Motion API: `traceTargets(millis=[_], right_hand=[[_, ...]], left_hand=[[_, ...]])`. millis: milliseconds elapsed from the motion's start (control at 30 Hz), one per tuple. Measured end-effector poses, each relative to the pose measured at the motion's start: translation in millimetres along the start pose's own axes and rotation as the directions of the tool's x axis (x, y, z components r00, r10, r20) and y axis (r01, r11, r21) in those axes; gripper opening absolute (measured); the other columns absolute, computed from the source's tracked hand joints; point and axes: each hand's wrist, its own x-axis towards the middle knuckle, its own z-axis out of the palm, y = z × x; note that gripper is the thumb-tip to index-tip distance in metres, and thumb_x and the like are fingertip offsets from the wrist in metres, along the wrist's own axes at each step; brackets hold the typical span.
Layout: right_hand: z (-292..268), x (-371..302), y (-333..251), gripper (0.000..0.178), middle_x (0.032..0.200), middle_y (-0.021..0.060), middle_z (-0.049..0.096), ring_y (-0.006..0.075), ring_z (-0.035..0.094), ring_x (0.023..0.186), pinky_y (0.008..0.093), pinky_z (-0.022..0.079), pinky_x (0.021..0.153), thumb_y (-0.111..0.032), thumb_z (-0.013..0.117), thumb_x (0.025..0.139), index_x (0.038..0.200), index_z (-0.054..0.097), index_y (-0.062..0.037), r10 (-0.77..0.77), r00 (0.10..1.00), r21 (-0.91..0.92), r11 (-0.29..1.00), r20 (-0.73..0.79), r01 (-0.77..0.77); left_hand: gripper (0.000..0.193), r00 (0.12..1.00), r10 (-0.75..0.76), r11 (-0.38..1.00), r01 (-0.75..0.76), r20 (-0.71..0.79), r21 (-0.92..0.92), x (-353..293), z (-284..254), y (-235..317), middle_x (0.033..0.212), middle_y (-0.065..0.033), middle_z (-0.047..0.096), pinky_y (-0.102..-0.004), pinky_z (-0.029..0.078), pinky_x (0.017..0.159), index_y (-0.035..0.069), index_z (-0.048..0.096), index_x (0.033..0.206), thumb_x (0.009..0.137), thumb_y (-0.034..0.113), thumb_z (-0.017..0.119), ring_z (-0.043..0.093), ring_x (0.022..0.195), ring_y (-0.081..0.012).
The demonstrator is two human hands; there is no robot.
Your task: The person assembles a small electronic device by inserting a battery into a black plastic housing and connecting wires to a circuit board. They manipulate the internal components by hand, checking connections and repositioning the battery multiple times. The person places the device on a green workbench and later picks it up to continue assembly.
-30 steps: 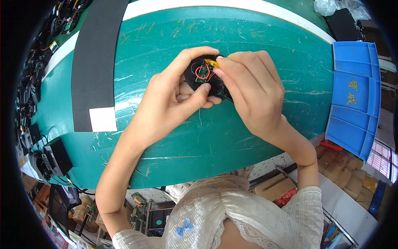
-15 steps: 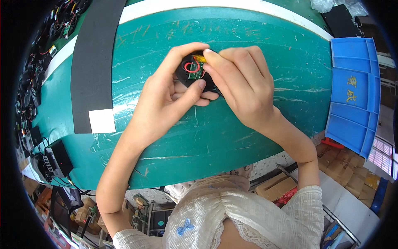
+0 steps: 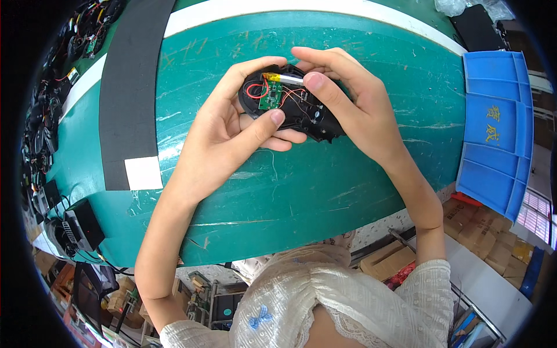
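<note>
Both hands hold an opened black plastic housing above the green tabletop. Inside it sits a small green circuit board with red wires looping from it. A slim silver battery with yellow tape at one end lies along the board's far edge. My left hand is closed around the housing's left part, thumb on its near rim and fingers underneath. My right hand grips the right part, its thumb tip at the battery's right end and its fingers over the far side. The housing's underside is hidden.
A black mat strip with a white square crosses the green table at left. Cables and electronic parts crowd the far left; a black box-shaped device stands near the left edge. A blue plastic bin stands at right.
My right hand has gone from pinching the yellow-taped part to gripping the housing's right side. The silver battery and the housing's right part now show.
</note>
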Motion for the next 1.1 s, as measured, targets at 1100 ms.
traceTargets(millis=[1100], right_hand=[[22, -8, -1, 0.017, 0.093, 0.0031, 0.051, 0.0231, 0.046, 0.09, 0.0333, 0.041, 0.078, -0.018, 0.068, 0.067, 0.082, 0.061, -0.0126, -0.68, 0.726, -0.811, 0.364, 0.105, 0.458]], left_hand=[[0.053, 0.998, 0.01, 0.999, -0.013, 0.059, 0.052, -3, -1, -5, 0.116, -0.0109, 0.051, -0.0272, 0.055, 0.085, 0.005, 0.033, 0.137, 0.089, -0.007, 0.053, 0.06, 0.101, -0.0162]])
